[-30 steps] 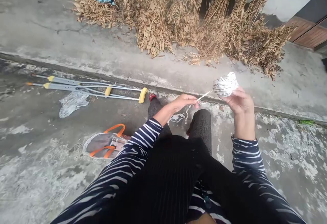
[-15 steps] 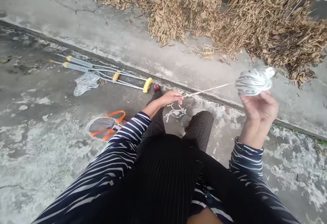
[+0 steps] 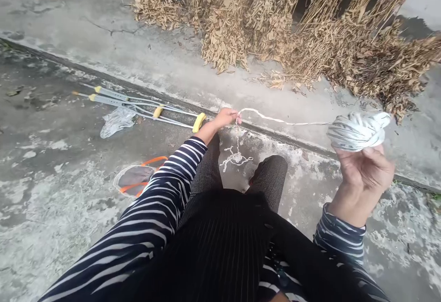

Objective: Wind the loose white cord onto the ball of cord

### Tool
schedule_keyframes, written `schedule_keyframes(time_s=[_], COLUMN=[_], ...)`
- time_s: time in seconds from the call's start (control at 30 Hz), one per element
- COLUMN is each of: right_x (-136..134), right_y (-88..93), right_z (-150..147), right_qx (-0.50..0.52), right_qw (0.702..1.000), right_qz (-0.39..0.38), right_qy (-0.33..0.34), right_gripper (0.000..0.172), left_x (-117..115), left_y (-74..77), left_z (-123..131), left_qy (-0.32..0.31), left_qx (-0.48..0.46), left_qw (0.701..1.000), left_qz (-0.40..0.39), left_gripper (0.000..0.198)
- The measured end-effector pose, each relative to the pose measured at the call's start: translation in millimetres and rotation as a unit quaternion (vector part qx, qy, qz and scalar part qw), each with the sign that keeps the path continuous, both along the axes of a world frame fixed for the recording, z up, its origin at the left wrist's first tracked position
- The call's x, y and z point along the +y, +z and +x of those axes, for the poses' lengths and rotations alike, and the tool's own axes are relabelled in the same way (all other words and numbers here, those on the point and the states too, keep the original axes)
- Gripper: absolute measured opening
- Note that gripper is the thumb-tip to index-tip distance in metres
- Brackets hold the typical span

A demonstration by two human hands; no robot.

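My right hand [image 3: 365,169] is raised at the right, its fingers closed around a wound bundle of white cord [image 3: 358,131]. From the bundle a loose white strand [image 3: 275,119] runs left in a slack curve to my left hand [image 3: 227,117]. The left fingers pinch that strand near the middle of the view. Below the left hand the cord hangs down to a small tangled heap [image 3: 237,157] on the ground between my legs. The bundle hides the right fingertips.
A pair of crutches [image 3: 144,107] with yellow pads lies at the left, beside a clear plastic bag [image 3: 118,121]. Nearer me is a bag with orange handles [image 3: 132,178]. Dry plant bundles [image 3: 227,31] line the back, behind a low concrete ledge [image 3: 131,49].
The strand between my hands went from taut to slack and curved. My right hand with the bundle moved right and lower in view; my left hand shifted slightly up and left.
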State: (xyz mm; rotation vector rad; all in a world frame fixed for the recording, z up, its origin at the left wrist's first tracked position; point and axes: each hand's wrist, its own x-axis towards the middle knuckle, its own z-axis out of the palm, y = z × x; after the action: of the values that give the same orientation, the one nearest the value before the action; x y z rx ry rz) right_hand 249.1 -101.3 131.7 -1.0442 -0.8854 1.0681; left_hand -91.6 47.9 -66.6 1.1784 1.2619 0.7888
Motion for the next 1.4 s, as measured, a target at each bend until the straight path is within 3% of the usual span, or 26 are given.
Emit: schedule_keyframes(time_s=[0.1,0.17,0.23,0.3,0.37,0.47,0.6,0.77,1.0,1.13,1.27,1.4], right_x=[-7,-9,-10,-9,-6,0,10,17,13,14,21,29], right_y=[3.1,4.2,4.9,5.8,6.0,3.0,-7.1,-11.2,6.6,7.8,-1.9,-12.6], right_z=[-8,-11,-12,-14,-18,-26,-35,-40,-54,-55,-48,-40], right_qx=[0.007,0.008,-0.001,-0.016,-0.023,-0.008,-0.022,-0.053,-0.046,-0.038,0.009,0.018], right_qw=[1.000,0.999,0.997,0.995,0.994,0.993,0.987,0.977,0.977,0.978,0.979,0.979], right_qz=[-0.008,-0.002,0.012,0.012,-0.004,-0.030,-0.051,-0.070,-0.072,-0.078,-0.089,-0.083], right_qy=[0.015,0.046,0.080,0.102,0.109,0.117,0.153,0.193,0.194,0.190,0.184,0.187], right_gripper=[0.084,0.077,0.068,0.062,0.063,0.072,0.074,0.071,0.075,0.070,0.065,0.057], left_x=[9,8,4,-1,-9,-28,-56,-68,-68,-69,-69,-75], left_y=[22.1,25.8,21.6,15.8,15.5,32.2,72.4,106.6,112.8,115.7,120.4,112.3], left_z=[11,20,29,40,52,77,109,122,118,112,99,87], left_qy=[-0.098,-0.144,-0.107,-0.027,0.018,-0.016,-0.096,-0.076,-0.056,-0.069,-0.132,-0.167], left_qx=[-0.119,-0.132,-0.061,0.022,0.027,-0.095,-0.222,-0.157,-0.082,-0.148,-0.240,-0.289], left_qw=[0.988,0.980,0.992,0.999,0.999,0.994,0.962,0.957,0.951,0.951,0.950,0.941], left_qz=[-0.010,-0.028,-0.037,-0.026,0.001,0.053,0.128,0.232,0.294,0.262,0.150,0.059], left_gripper=[0.024,0.025,0.017,0.012,0.020,0.031,0.039,0.035,0.012,0.016,0.014,0.015])
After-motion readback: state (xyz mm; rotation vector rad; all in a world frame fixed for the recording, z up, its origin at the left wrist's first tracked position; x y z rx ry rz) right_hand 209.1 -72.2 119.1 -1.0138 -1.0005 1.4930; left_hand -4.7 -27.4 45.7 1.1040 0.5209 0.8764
